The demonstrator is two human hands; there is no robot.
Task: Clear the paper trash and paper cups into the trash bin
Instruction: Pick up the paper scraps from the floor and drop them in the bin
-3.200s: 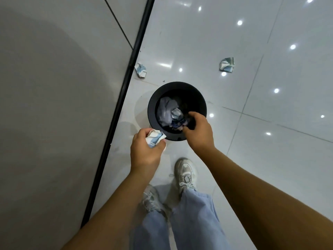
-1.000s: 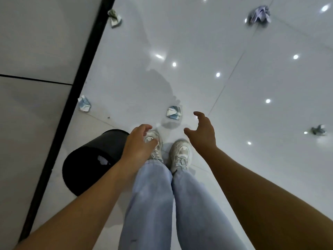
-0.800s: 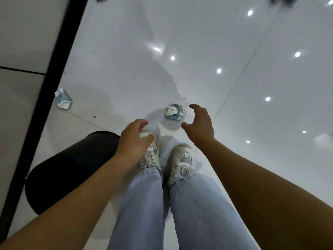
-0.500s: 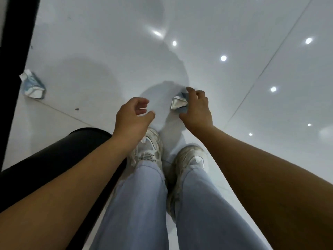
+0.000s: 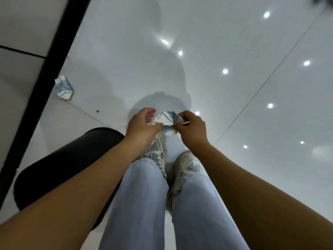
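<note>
1. 2 legs in pale blue jeans fill the bottom of the view, ending in white sneakers on a glossy white tiled floor.
2. Left of the legs lies the black trash bin, seen side-on; its opening is hidden.
3. Above the sneakers, both hands meet on 1 crushed blue-and-white paper cup, held off the floor.
4. Left hand: fingers pinch the cup's left edge.
5. Right hand: fingers pinch its right side.
6. Farther left, a 2nd crushed cup lies beside the black baseboard strip.
</note>
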